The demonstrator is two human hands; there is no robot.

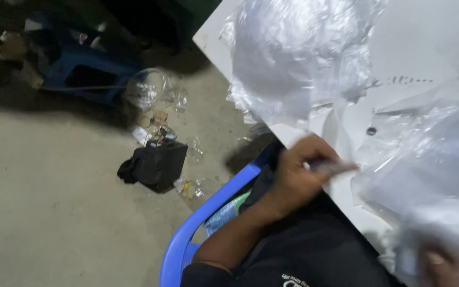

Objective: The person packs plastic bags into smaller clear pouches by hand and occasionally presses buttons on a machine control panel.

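**Two hands, one pen, heaps of clear plastic**

Two hands at work over a white counter (431, 37), seen from a blue plastic chair (197, 228) pulled up to its edge.

Left hand (298, 178): fingers curled tight round a slim pen-like object (331, 167), blurred, so no telling its exact kind. Held low and slanted, tip toward the counter just past its near edge, as for marking or pressing something flat there. Forearm angled up from the chair, wrist resting near the counter edge, probably for steadiness.

Right hand (442, 266): at the bottom right corner, mostly hidden under crumpled clear film; grip impossible to judge, though seemingly pressed into or bunching the plastic (431, 159) lying right of the pen, likely to keep it from sliding.

Further up the counter from the pen, a big mound of transparent bags (293, 53), pushed back, leaving bare counter around the pen. Beside it, dark scribbles and a small dark spot on the surface.

Off the counter, left of the chair: concrete floor (54, 202) with a black bag (155, 166), scattered scraps of clear wrapping, and a blue crate (81, 69) further back in shadow.
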